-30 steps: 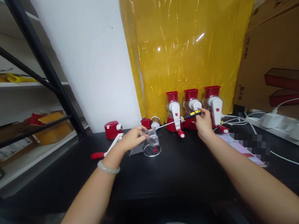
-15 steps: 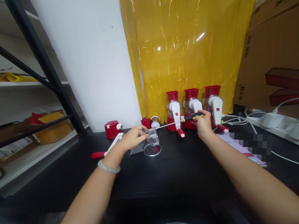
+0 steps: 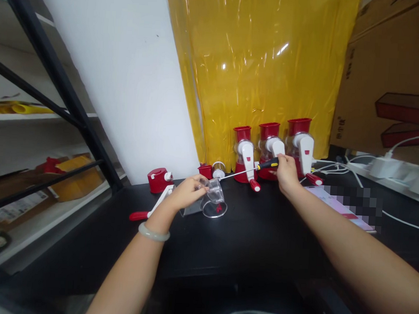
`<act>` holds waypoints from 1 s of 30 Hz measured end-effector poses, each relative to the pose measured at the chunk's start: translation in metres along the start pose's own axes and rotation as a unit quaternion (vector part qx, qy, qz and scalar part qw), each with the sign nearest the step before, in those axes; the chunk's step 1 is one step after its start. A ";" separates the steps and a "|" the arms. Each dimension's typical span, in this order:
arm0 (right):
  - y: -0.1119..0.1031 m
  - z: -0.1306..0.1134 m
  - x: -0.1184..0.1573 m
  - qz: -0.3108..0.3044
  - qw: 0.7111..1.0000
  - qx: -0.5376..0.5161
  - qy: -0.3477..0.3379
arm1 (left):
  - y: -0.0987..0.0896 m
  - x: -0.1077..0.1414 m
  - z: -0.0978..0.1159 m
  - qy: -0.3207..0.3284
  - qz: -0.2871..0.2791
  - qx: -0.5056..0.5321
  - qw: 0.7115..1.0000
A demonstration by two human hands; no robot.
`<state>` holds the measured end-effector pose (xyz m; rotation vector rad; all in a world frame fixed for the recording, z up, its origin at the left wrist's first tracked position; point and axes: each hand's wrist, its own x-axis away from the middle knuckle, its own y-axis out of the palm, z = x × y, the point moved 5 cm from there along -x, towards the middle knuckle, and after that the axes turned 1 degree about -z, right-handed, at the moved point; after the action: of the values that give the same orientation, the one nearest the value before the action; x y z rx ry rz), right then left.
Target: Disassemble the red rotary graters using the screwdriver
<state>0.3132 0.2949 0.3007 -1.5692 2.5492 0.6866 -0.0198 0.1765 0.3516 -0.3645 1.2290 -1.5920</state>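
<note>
My left hand (image 3: 190, 192) is closed on a clear plastic grater housing (image 3: 215, 193), which lies tilted on the black table with its round opening toward me. My right hand (image 3: 286, 173) grips the black and yellow handle of a screwdriver (image 3: 267, 164). The screwdriver's shaft slants down to the left, and its tip meets the upper right of the housing. Just behind the housing are a small red part and a metal grating drum (image 3: 218, 170). To the left stand a red base (image 3: 157, 180) and a white crank with a red handle (image 3: 139, 215).
Three red and white rotary graters stand at the back, one of them a grater (image 3: 245, 154) left of my right hand. A phone-like flat device (image 3: 337, 207), white cables and a power strip (image 3: 403, 176) lie to the right. A black metal shelf (image 3: 57, 95) rises at the left.
The fingers of my right hand have shifted around the screwdriver's handle end. The left hand and the housing keep their place; the view has moved slightly.
</note>
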 end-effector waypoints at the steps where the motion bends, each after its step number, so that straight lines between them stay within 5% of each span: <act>1: 0.000 -0.001 0.001 -0.001 1.000 0.005 -0.004 | 0.000 0.000 0.000 0.001 0.000 -0.001 1.000; 16: 0.000 -0.004 0.005 0.001 0.999 0.022 -0.032 | -0.001 0.000 0.001 -0.008 0.002 -0.005 1.000; 30: 0.005 -0.005 0.008 -0.016 0.996 -0.084 -0.023 | -0.001 0.000 0.001 -0.003 -0.002 -0.008 1.000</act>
<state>0.3055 0.2881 0.3046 -1.6172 2.4855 0.9442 -0.0193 0.1754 0.3528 -0.3813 1.2389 -1.5834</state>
